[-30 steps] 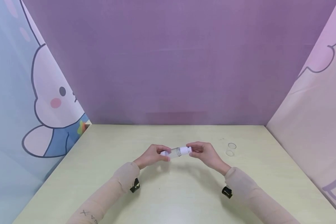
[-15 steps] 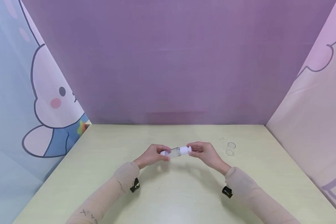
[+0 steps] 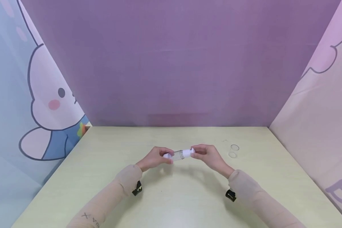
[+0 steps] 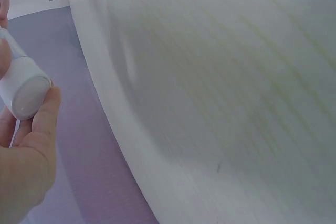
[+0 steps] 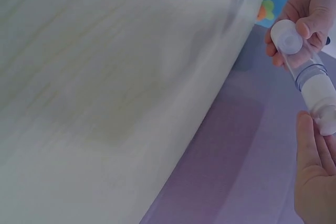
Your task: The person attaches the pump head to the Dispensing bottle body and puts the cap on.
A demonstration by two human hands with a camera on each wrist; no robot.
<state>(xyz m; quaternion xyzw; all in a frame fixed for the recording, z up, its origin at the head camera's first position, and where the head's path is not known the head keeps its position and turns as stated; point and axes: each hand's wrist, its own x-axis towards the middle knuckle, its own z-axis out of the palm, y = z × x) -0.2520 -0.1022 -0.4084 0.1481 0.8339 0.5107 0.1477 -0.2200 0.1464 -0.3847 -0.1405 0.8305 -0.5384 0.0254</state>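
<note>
Both hands hold a small pump bottle (image 3: 177, 155) above the table, lying nearly level with its right end slightly higher. It has a clear body, a white base end and a white pump collar. My left hand (image 3: 154, 158) grips the base end between thumb and fingers. At the other end my right hand (image 3: 212, 157) pinches the white pump head (image 5: 326, 118), whose shape is partly hidden by the fingers. In the left wrist view, the round white base (image 4: 31, 97) faces the camera. A clear open cylinder, like a cap (image 3: 233, 151), stands on the table beyond my right hand.
The pale wooden table (image 3: 171, 196) meets a purple backdrop (image 3: 174, 63) at its far edge. Printed cloth walls (image 3: 8, 126) flank it on both sides. A black wrist device (image 3: 137, 189) hangs under the left sleeve, another (image 3: 231, 195) under the right.
My right fingertips have shifted very slightly on the pump head. The head view has turned a little, so the clear cap and walls appear slightly further left. Both hands keep their hold.
</note>
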